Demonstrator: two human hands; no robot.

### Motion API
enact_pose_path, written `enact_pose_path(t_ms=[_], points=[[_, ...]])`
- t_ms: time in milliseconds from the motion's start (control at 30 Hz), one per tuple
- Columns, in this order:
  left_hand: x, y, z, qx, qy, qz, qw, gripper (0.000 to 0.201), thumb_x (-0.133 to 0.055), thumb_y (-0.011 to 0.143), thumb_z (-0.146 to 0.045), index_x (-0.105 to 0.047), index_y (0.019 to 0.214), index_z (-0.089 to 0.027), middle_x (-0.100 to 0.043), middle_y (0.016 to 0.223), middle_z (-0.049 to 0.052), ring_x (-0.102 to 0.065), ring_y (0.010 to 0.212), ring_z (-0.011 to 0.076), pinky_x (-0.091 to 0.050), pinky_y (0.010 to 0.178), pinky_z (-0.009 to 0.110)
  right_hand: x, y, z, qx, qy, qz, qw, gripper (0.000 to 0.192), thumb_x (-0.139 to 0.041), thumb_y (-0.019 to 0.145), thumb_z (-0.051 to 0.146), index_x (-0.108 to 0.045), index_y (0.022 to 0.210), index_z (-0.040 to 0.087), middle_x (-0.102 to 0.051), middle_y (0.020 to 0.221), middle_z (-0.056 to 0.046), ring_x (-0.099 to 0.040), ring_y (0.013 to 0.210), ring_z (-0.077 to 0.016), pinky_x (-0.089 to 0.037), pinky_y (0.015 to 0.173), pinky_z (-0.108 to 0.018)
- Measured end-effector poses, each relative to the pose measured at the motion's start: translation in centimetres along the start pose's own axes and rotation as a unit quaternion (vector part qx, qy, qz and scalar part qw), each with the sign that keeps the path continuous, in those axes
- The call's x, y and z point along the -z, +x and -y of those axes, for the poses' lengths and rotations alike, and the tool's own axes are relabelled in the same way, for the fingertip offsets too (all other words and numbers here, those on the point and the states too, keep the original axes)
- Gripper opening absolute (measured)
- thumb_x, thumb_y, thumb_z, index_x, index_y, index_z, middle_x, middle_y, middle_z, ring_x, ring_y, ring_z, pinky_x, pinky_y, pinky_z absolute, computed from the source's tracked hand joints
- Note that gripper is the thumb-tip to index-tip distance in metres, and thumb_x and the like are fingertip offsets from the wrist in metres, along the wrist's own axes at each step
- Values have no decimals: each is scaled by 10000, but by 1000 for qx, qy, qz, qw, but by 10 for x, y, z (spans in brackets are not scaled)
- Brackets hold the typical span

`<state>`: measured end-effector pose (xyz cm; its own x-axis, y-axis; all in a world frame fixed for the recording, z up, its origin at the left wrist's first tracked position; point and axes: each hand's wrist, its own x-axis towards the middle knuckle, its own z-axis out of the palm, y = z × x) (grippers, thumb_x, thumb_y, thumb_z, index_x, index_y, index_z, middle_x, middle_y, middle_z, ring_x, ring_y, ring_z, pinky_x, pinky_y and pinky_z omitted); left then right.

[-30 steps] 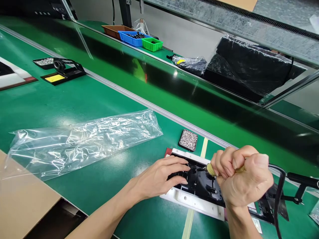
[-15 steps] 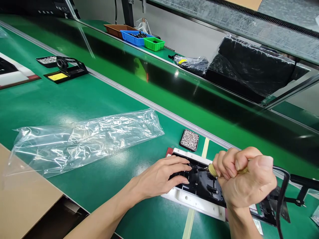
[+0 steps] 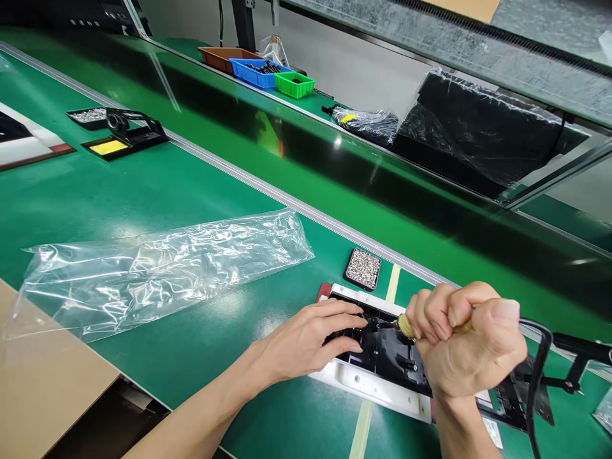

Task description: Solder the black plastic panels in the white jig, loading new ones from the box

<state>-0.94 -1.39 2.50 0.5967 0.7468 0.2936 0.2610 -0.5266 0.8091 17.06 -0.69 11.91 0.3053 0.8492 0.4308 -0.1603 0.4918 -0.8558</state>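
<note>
Your right hand [image 3: 471, 347] is closed in a fist around a corded tool [image 3: 406, 326], its tan collar showing just past your fingers and its tip set down into the black panel [image 3: 389, 354] that lies in a white frame [image 3: 370, 389] on the green table [image 3: 157, 191]. Your left hand [image 3: 310, 338] lies flat and open on the panel's left end, fingers spread, pressing it still and gripping nothing. The work looks to be mid-way: the tool is at 1 spot near the panel's upper left, and the rest of the panel runs on to the right under your fist, so I cannot tell how many spots are already done or remain. The small black tray of silvery bits [image 3: 363, 268] sits just beyond the frame, looking full, which suggests plenty is left to place. The clear plastic bag [image 3: 162, 268] lies empty and flattened to the left, well apart from the panel, so unpacking seems finished. The tool's black cord [image 3: 538, 376] loops down by your right wrist, close to the frame's right end.
</note>
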Motion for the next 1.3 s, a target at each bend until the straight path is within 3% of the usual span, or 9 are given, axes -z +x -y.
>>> enact_pose_path(t_ms=[1300], points=[[0,0,-1,2,8,-3,1000,327,-638,1025,-325,-680,1333,-223,-652,1415,68,-640,1303,237,-541,1154,400,-3,-2,-1,8,-7,3,1000,502,-627,966,425,-435,569,185,-344,444,67,-296,358,-60,-277,341,-188]])
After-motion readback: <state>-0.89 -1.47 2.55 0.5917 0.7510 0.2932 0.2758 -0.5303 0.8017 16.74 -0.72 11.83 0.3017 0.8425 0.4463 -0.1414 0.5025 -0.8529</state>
